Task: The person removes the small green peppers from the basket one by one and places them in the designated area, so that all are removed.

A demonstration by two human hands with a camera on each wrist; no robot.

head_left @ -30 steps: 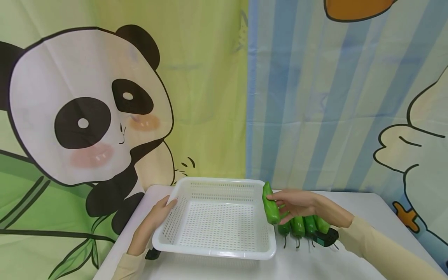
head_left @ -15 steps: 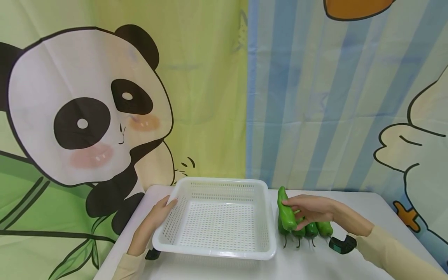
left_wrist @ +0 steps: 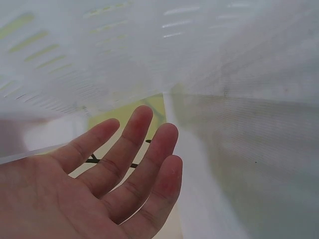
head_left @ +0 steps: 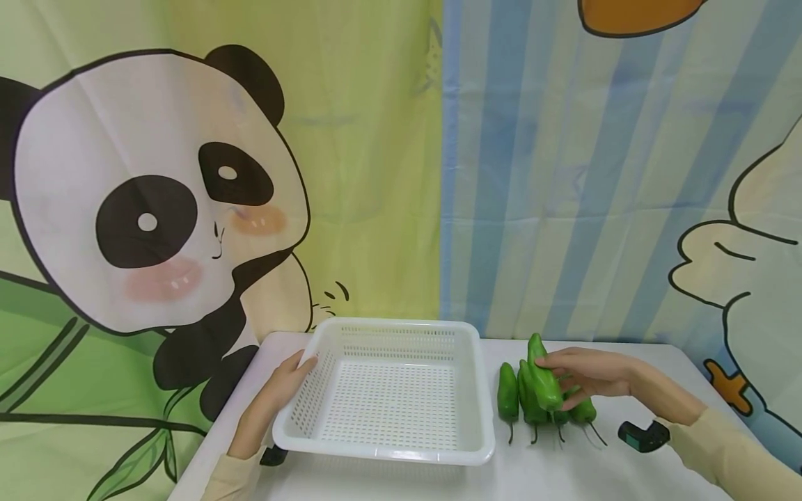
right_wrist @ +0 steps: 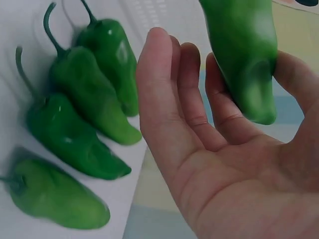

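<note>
My right hand (head_left: 592, 372) pinches a green pepper (head_left: 542, 376) between thumb and fingers, above a row of other peppers. The right wrist view shows its tapered end (right_wrist: 256, 94) between the thumb and a finger, the other fingers loosely bent. Several green peppers (head_left: 508, 393) with dark stems lie side by side on the white table, right of a white plastic basket (head_left: 385, 452). At the basket's left side my left hand (head_left: 285, 383) holds the rim, thumb over the edge. In the left wrist view, its fingers (left_wrist: 137, 124) reach along the outside, below the basket's slotted wall.
The white table (head_left: 633, 417) runs back to a hanging cloth (head_left: 501, 174) with a panda print and blue stripes. A dark wrist device (head_left: 643, 437) is strapped at the right sleeve.
My right hand has carried the pepper rightward, from the basket's right rim to over the middle of the pepper row, uncovering the leftmost pepper. The left hand and basket have stayed put.
</note>
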